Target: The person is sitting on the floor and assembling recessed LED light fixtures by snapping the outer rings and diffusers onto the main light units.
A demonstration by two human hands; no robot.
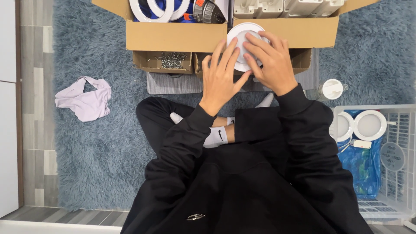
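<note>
Seen from above, seated cross-legged on a shaggy blue-grey rug (95,143), black sleeves and trousers nearest the camera, white socks (216,136) tucked under the knees. Beyond the knees, both hands meeting on a round white disc (242,34), apparently a flat lamp fitting, raised over the front wall of a large cardboard box (173,37). Left hand (221,76) on the disc's near-left edge, fingers spread and nearly straight, tips pressed flat against the face rather than curled around it. Right hand (271,60) on the disc's near-right part, fingers bent and laid over the face, thumb side hidden; whether curled under the rim, not discernible. Paired grip likely for steadying the disc between two palms while pressing or turning a part. Disc itself smooth, matt white, circular, with a raised outer rim; far half visible, near half covered by fingers. Below the disc, against the box front, two small open cartons, the left one (162,63) holding loose metal screws, kept within easy reach. Inside the box behind the disc, white rings (151,11) and pale moulded parts (281,6). Right of the box, a clear bottle with white cap (331,89), then a white wire basket (403,130) with similar white discs (369,125) on blue plastic. Left of the box, a crumpled lilac cloth (84,102).
</note>
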